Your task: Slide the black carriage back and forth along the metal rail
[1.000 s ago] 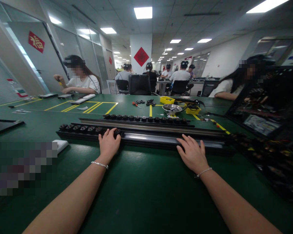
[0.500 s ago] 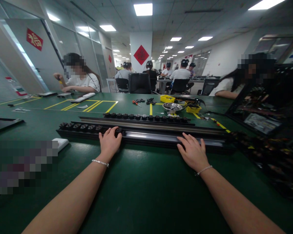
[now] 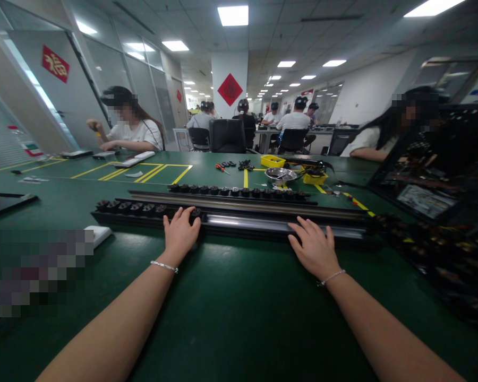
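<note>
A long black rail (image 3: 242, 222) with a shiny channel lies across the table in front of me. Several dark, socket-like modules (image 3: 148, 208) stand in a row on its left part. My left hand (image 3: 180, 233) reaches over the rail's near edge, its thumb and fingers closed around a black module (image 3: 197, 213) at the right end of that row; the fingers partly hide it. Farther right, my right hand (image 3: 314, 245) rests on the same rail with its fingers spread. Nothing shows in its grasp.
Behind it lie another long rail (image 3: 223, 203) and a strip of similar modules (image 3: 235, 192). Farther back are red-handled pliers (image 3: 221, 167), a metal bowl (image 3: 281, 174) and yellow bins (image 3: 273, 161). Dark equipment (image 3: 434, 175) stands at the right. Co-workers sit left and right.
My left hand has shifted slightly to the right along the rail, with the module at its fingertips. My right hand stays in nearly the same place.
</note>
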A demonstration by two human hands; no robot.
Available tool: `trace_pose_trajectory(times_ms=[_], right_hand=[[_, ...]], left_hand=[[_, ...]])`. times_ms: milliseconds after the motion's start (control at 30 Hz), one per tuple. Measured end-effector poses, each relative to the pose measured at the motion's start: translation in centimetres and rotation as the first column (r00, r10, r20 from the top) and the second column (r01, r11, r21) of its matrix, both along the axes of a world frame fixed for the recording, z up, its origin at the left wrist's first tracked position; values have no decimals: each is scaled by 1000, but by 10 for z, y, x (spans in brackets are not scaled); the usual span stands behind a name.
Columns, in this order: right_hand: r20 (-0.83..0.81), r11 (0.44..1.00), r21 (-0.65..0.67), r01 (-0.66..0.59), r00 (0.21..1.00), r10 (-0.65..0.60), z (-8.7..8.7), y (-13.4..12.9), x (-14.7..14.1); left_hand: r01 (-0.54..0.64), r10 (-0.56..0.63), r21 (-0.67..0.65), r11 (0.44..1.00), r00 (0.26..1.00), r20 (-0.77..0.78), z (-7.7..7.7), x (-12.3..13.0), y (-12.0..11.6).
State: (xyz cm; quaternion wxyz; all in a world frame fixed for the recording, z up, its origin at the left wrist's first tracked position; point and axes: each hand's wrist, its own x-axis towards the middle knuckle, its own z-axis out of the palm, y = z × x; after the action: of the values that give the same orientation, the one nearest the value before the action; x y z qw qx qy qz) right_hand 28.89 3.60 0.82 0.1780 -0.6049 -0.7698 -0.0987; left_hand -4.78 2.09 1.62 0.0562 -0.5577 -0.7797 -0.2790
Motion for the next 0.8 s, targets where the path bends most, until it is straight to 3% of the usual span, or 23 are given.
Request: trace_pose_trajectory(times_ms=[800], right_hand=[[2,1000,10,-1,1000,1,-1,0,0]], left_hand=[[87,-88,-15,996,992,-91,-2,5,-1]])
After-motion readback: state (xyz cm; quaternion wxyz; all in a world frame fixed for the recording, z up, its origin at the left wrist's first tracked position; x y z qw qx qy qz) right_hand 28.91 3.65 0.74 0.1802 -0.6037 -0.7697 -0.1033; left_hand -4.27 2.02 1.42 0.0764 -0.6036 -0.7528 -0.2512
